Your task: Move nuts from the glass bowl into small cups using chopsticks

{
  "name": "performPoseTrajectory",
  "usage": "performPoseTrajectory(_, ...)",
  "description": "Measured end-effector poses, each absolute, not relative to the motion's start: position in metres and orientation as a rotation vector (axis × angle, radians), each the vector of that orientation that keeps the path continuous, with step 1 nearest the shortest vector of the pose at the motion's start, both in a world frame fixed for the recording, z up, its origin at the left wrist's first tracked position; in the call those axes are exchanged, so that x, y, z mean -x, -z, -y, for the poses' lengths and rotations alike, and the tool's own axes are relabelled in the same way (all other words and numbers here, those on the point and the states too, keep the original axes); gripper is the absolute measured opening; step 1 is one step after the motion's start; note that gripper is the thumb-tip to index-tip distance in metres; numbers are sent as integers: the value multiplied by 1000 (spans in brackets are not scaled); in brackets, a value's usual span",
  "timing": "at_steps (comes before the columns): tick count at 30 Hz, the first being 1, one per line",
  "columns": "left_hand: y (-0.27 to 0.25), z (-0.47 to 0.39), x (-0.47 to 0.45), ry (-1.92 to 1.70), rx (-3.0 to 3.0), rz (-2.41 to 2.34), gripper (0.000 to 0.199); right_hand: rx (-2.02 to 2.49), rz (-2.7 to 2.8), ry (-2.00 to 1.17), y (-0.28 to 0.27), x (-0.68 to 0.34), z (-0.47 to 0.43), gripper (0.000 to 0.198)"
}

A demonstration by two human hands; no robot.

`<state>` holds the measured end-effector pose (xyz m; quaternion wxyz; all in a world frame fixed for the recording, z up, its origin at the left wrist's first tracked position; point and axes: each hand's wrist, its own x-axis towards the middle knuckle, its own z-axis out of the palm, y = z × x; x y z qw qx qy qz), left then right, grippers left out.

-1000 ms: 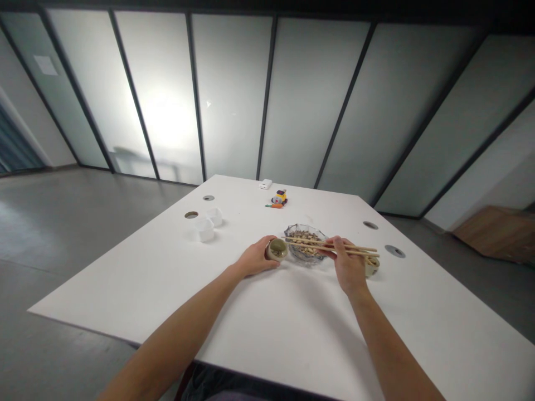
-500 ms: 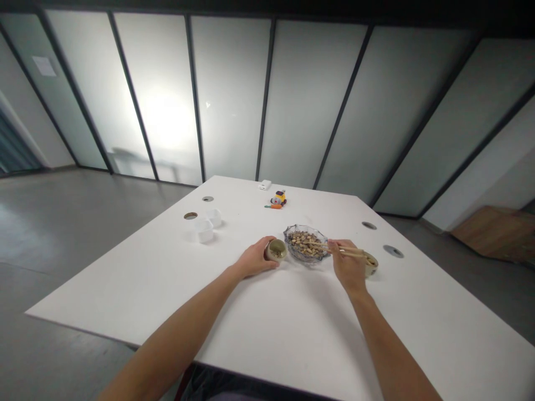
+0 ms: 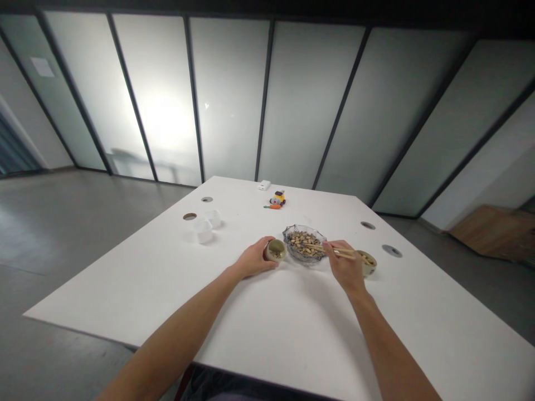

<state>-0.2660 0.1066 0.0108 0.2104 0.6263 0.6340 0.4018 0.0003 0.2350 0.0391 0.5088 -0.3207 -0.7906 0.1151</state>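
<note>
My left hand (image 3: pixel 256 258) is wrapped round a small cup (image 3: pixel 276 252), tilted so that its mouth faces me; a few small bits lie in the bottom. To the right of the cup stands a clear glass bowl (image 3: pixel 304 260) with a scalloped rim, filled with nuts or seeds in their shells (image 3: pixel 307 244). My right hand (image 3: pixel 345 266) grips a pair of chopsticks (image 3: pixel 338 252), whose tips reach in among the shells. Partly behind that hand is a second small bowl (image 3: pixel 369 266) with pale pieces in it.
Two clear plastic containers (image 3: pixel 203 233) sit on the white table (image 3: pixel 267 334) at left. Further back are a yellow toy vehicle (image 3: pixel 278 197), an orange toy carrot (image 3: pixel 273 206) and a white box-like object (image 3: pixel 264 185). Round holes (image 3: pixel 392 250) pierce the tabletop on both sides.
My right hand and the chopsticks have shifted slightly left, with the tips still among the shells. The left hand keeps the cup in the same place.
</note>
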Motion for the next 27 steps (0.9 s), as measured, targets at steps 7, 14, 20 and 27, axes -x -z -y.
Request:
performPoseTrajectory(7, -9, -107, 267, -1135, -1748, -1746, 76, 849, 1748, -326, -44, 0, -235, 58)
performPoseTrajectory(14, -8, -109, 267, -1130, -1760, -1777, 81, 708, 1354, -1009, -46, 12, -227, 51)
performPoseTrajectory(20, -7, -108, 268, -1142, -1775, -1746, 80, 694, 1426, -1079, -45, 16, -222, 49)
performPoseTrajectory(27, -5, -110, 269, -1147, -1774, -1763, 81, 855, 1484, -622, -36, 5, -241, 55)
